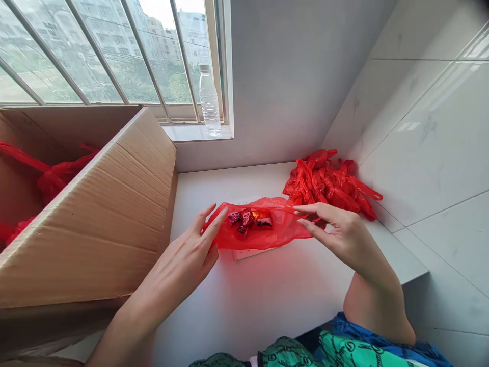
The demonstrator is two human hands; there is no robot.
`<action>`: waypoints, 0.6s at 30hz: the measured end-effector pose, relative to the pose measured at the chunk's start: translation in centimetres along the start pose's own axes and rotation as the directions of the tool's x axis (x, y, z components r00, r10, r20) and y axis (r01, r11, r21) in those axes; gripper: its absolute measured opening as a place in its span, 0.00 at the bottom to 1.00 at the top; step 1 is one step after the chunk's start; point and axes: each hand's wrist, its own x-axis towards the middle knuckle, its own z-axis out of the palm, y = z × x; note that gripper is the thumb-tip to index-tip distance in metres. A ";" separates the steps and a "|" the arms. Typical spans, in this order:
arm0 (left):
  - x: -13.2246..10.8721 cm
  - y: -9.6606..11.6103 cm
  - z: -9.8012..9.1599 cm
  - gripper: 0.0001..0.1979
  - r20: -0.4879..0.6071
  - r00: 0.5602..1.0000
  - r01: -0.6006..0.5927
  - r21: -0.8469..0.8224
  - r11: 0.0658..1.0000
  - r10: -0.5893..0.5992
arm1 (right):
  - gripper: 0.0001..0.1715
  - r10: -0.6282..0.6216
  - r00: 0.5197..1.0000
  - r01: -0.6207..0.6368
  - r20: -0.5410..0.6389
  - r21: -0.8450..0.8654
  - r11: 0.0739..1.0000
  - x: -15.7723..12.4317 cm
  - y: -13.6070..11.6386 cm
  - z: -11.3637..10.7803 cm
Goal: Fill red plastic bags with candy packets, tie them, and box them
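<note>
My left hand (191,255) and right hand (344,234) each pinched one end of the bag (282,232), stretched between my fingers. Sweets (248,220) lay inside. I think I was pulling its top flat; any next move needed soft fingers, since thin bags rip.

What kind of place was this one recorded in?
Probably a home or small workroom: a white counter against a tiled wall, a barred window onto apartment blocks, a cardboard box and a pile of red bags. The left hand and right hand hold a red bag.
</note>
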 end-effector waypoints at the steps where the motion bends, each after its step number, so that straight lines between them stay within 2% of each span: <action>1: 0.1 0.0 0.1 0.35 -0.014 1.000 -0.014 -0.008 1.000 0.014 | 0.15 0.016 0.997 -0.021 -0.081 -0.061 0.998 -0.6 0.4 -0.1; 3: 0.3 -0.1 0.2 0.32 -0.050 0.998 -0.035 -0.019 0.999 0.034 | 0.18 0.038 0.985 -0.068 -0.166 -0.181 0.981 -1.6 1.4 0.0; 6: 0.3 -0.1 0.3 0.29 -0.126 0.991 -0.053 -0.045 0.998 0.047 | 0.27 0.087 0.983 -0.133 -0.160 -0.310 0.942 -2.9 3.0 0.5; 7: 0.0 0.0 0.3 0.29 -0.162 0.986 -0.048 -0.061 0.997 0.037 | 0.27 0.111 0.984 -0.152 -0.138 -0.334 0.930 -3.3 3.4 0.6; 9: -0.9 0.0 0.6 0.31 -0.225 0.974 -0.014 -0.110 0.994 -0.011 | 0.19 0.157 0.985 -0.171 -0.070 -0.344 0.923 -4.1 3.9 0.5; 11: -2.4 -0.1 1.3 0.37 -0.263 0.963 0.008 -0.179 0.984 -0.055 | 0.13 0.182 0.983 -0.169 0.021 -0.283 0.944 -4.9 4.1 0.1; 13: -4.2 -0.5 2.8 0.46 -0.280 0.959 -0.020 -0.234 0.972 -0.047 | 0.12 0.179 0.981 -0.163 0.078 -0.177 0.971 -5.5 4.0 -0.4; 15: -5.7 -0.9 4.7 0.55 -0.287 0.958 -0.054 -0.249 0.967 -0.020 | 0.11 0.162 0.984 -0.155 0.076 -0.087 0.984 -5.6 4.0 -1.0; 18: -6.2 -1.1 7.0 0.57 -0.270 0.959 0.009 -0.266 0.964 -0.083 | 0.11 0.103 0.994 -0.104 0.034 0.017 0.994 -4.6 4.0 -1.3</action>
